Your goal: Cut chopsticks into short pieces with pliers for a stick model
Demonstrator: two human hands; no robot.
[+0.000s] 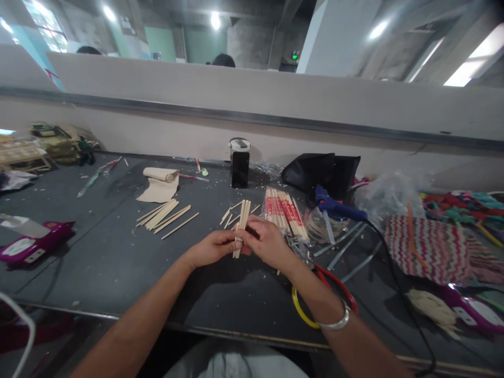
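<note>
Between my two hands a small bundle of wooden chopsticks [244, 212] stands nearly upright over the table. My left hand [212, 247] pinches the bundle's lower part from the left. From the right, my right hand [268, 242] wraps its fingers around the same sticks. Several loose wooden sticks [165, 214] lie to the left of my hands, beside a partly rolled beige cloth [157, 189]. Short stick pieces [228, 214] rest just behind the bundle. A clear pack of chopsticks with red print [285, 210] lies close to my right hand.
A blue glue gun [338, 205] with a black cable lies right of the pack, near several clear glue sticks [346, 244]. Red and yellow rings [301, 310] sit under my right forearm. A black phone [240, 169] stands at the back. Purple power strips [35, 244] lie at both sides.
</note>
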